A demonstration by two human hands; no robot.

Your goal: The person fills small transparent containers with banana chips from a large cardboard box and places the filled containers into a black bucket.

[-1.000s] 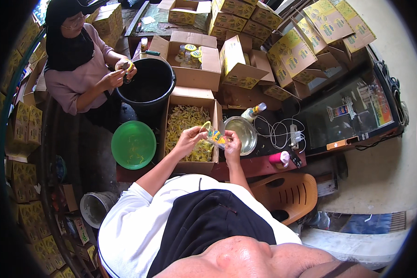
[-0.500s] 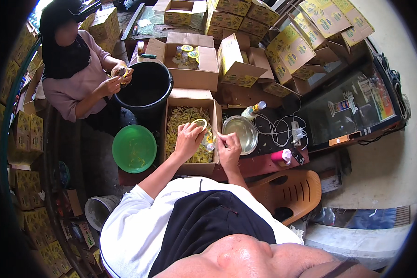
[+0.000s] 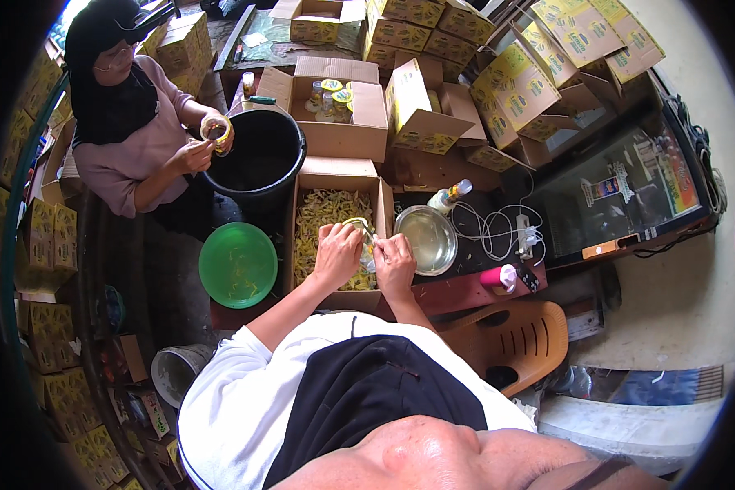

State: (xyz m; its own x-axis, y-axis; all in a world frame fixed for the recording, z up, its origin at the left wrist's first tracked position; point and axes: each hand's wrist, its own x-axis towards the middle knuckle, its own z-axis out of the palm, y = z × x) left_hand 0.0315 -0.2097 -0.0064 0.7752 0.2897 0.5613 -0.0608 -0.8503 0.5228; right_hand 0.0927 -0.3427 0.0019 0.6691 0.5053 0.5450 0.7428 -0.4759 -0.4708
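My left hand [image 3: 337, 255] is closed around a clear plastic cup with a yellow rim [image 3: 356, 221], held over an open cardboard box [image 3: 381, 204]. Thin yellow and whitish strips [image 3: 322, 214] heap up inside that box. My right hand [image 3: 394, 263] is pinched on a thin, light-coloured tool, its tip against the cup's rim; the fingers hide most of the tool, so its kind is unclear. Right beside this hand stands a round clear bowl [image 3: 444, 245] of cloudy liquid. Across from me, at the left, a person [image 3: 122, 139] holds a similar yellow-rimmed cup [image 3: 217, 129] in both hands.
A green basin [image 3: 220, 265] and a black bucket [image 3: 257, 184] stand left of the box. Behind it, another carton [image 3: 339, 139] holds yellow-lidded cups. A bottle [image 3: 451, 196], white cables [image 3: 490, 233] and a pink roll [image 3: 496, 278] lie to the right, near an orange chair [image 3: 518, 335].
My right hand has shifted slightly left, bringing the tool to the cup's rim. The cup has tilted in my left hand. The other person's cup has turned its opening into view.
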